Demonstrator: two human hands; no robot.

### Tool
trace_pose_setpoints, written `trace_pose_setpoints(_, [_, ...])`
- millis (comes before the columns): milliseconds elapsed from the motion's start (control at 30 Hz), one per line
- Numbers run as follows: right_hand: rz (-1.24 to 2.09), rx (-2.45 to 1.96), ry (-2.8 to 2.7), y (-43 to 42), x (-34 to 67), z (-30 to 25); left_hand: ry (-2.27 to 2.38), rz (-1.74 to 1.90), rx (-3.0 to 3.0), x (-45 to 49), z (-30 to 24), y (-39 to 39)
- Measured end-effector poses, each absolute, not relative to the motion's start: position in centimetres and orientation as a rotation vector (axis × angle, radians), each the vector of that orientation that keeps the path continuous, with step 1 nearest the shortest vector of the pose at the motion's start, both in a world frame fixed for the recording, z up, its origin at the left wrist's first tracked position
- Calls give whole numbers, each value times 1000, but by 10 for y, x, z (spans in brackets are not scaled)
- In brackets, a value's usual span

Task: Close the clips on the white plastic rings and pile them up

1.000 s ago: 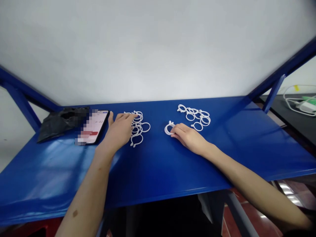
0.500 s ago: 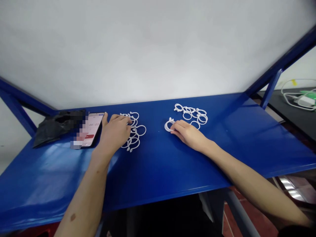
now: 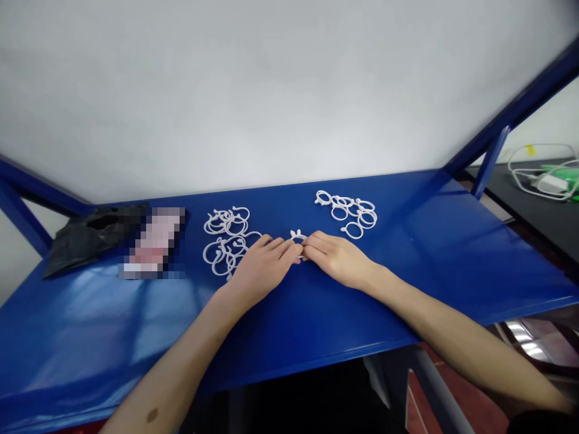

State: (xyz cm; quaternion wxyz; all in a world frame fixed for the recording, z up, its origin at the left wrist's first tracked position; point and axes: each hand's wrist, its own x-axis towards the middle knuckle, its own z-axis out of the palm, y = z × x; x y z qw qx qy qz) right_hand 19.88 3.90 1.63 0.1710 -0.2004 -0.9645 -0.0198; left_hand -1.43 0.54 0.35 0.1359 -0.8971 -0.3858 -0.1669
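Far left on the blue table (image 3: 266, 337), a crumpled black bag (image 3: 85, 238) lies beside a phone (image 3: 156, 241), its screen blurred out. Next, a loose pile of white rings (image 3: 225, 242): overlapping, mostly flat, open ends with small knobs facing various ways. The left hand (image 3: 262, 268) comes in over the pile's right edge, palm down, fingers together and bent, nearly closed, pointing right; its fingertips meet those of the right hand at the gripped ring (image 3: 297, 235). This ring sits near the middle of the table, between the two piles. Its knobbed ends point away from the person, toward the white wall (image 3: 289, 90); being round, it has no clear long axis, but a line through the knobs runs roughly front to back. Fingers cover most of it, so whether the left also has hold, or whether several rings are stacked, cannot be told. The right hand (image 3: 337, 259) is nearly closed, fingers pointing left, pinching the ring's near right side. Beyond it lies a second ring cluster (image 3: 347, 204), strung out obliquely. Far right, a white cable (image 3: 513, 172) loops on a dark surface.
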Motion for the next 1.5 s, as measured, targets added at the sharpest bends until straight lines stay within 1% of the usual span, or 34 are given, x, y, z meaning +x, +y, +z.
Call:
trace_pose_setpoints(133, [-159, -629, -2700, 37, 193, 12, -1137, -490, -2482, -8, 3, 6])
trace_pose_setpoints(367, [-343, -879, -2610, 25, 181, 7, -1253, -510, -2351, 1, -2, 5])
trace_pose_setpoints(467, [-308, -834, -2626, 30, 184, 6, -1255, -497, -2432, 0, -3, 6])
trace_pose_setpoints(533, [-225, -733, -2635, 36, 188, 7, -1259, -515, -2504, -3, -3, 8])
trace_pose_setpoints(633, [-105, -620, -2550, 42, 196, 13, -1306, -647, -2519, -18, -3, 12])
trace_pose_setpoints(733, [-86, -714, -2408, 47, 210, 24, -1483, -714, -2410, -44, 3, 19])
trace_pose_setpoints(800, [-122, -877, -2377, 53, 224, 30, -1650, -645, -2286, -64, 10, 23])
trace_pose_setpoints(933, [-273, -1329, -2495, 72, 260, 36, -1917, -341, -2161, -97, 24, 29])
trace_pose_setpoints(1033, [-264, -1498, -2539, 85, 283, 35, -2031, -190, -2162, -109, 27, 29])
trace_pose_setpoints(1267, [-64, -1379, -2589, 96, 292, 25, -2159, -316, -2082, -111, 36, 27])
trace_pose_setpoints(1500, [-1, -1240, -2527, 96, 280, 22, -2260, -89, -2026, -122, 42, 27])
